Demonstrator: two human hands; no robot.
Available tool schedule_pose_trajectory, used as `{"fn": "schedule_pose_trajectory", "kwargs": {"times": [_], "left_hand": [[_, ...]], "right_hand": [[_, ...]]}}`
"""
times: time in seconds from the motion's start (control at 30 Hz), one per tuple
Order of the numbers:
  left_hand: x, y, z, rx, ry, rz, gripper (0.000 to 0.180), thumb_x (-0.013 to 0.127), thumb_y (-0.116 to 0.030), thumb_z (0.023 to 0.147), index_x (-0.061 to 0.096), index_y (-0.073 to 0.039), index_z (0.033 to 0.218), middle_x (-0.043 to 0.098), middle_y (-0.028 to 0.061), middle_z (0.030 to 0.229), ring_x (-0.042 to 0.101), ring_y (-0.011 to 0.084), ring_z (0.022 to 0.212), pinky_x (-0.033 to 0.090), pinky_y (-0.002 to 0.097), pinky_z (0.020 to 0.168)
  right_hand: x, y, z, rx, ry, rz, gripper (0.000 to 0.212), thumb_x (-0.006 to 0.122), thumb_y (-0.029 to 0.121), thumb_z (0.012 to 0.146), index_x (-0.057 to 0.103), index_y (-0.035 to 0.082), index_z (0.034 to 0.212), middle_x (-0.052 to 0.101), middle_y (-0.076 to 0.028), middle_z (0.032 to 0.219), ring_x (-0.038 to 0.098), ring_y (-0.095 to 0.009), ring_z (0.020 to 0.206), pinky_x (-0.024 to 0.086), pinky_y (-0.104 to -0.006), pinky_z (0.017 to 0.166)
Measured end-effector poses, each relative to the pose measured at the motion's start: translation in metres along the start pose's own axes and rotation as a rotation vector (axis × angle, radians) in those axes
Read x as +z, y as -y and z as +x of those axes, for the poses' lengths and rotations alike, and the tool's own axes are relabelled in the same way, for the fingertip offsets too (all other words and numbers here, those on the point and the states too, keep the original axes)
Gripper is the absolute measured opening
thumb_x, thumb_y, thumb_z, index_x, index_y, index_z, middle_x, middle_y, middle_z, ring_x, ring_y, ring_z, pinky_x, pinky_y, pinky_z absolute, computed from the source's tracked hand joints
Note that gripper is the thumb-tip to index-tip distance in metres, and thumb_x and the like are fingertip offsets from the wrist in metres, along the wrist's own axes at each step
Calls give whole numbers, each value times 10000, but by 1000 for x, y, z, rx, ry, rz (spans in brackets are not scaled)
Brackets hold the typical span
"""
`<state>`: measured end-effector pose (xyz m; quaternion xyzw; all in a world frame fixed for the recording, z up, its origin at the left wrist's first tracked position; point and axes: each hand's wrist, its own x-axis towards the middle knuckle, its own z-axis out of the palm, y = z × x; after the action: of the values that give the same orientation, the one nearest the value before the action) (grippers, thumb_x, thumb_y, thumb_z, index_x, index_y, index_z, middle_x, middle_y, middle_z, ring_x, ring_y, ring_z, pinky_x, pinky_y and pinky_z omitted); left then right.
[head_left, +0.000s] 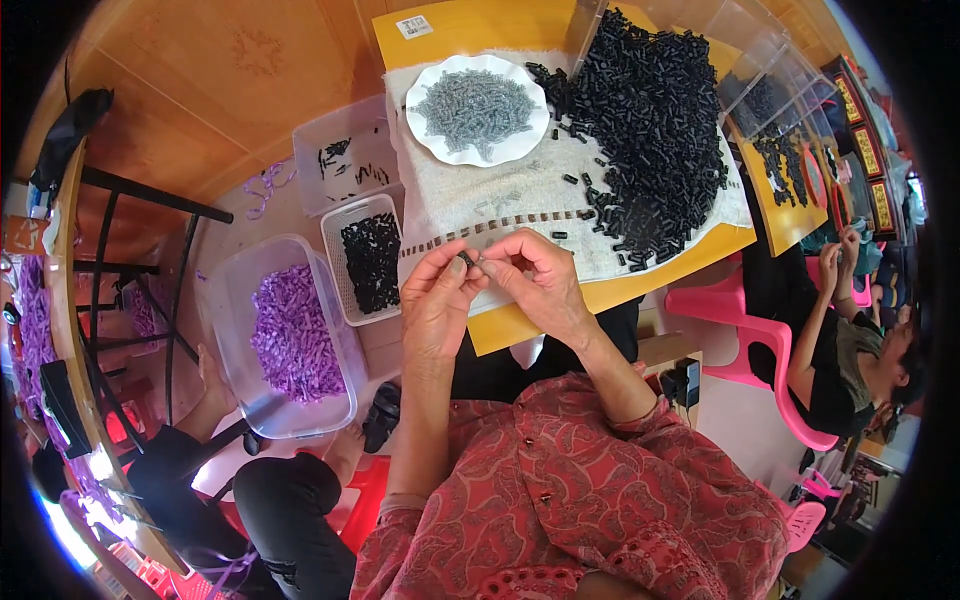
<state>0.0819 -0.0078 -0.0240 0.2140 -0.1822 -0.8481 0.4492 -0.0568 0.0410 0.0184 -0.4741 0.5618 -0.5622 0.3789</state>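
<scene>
Close to the table's near edge, my two hands meet over the white cloth (560, 195). Between the fingertips of my left hand (432, 305) is a small black plastic piece (466, 259). My right hand (545, 285) pinches at its end; whatever sits in those fingers is too small to make out. Just beyond my hands a row of small brown-and-white pieces (500, 224) runs across the cloth. A large heap of short black tubular pieces (650, 130) covers the right side. Further back, a scalloped white plate (538, 120) holds many small clear-grey pieces (475, 105).
Left of the table are a white basket (336, 270) of black pieces, a clear tub (225, 330) of purple strips and a shallow clear bin (310, 165). A pink stool (715, 300) and another person (850, 360) are at right; someone's legs (285, 500) are at lower left.
</scene>
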Motion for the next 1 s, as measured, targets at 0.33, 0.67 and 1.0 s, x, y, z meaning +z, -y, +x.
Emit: {"fn": "schedule_pose_trajectory", "kwargs": {"times": [0.33,0.67,1.0], "left_hand": [[1,2,0,14,9,1,218,571,-11,901,612,-8,1115,654,102,1014,624,153,856,518,321,799],[0,1,1,12,11,4,219,565,-34,913,607,-12,1127,650,97,1011,619,151,862,514,325,797],[0,1,0,-1,-19,-63,197,567,-48,915,606,-8,1104,644,119,1008,608,145,798,531,306,740]], "right_hand": [[0,-1,0,-39,-1,-7,63,595,-14,870,586,-25,932,591,-89,878,656,-141,795,521,-240,679],[1,1,-1,-37,25,-58,64,598,-13,868,580,-31,926,593,-95,886,664,-152,812,523,-239,684],[3,3,-4,-37,19,-3,52,578,-29,883,576,-32,935,597,-77,897,656,-127,820,526,-227,695]]}}
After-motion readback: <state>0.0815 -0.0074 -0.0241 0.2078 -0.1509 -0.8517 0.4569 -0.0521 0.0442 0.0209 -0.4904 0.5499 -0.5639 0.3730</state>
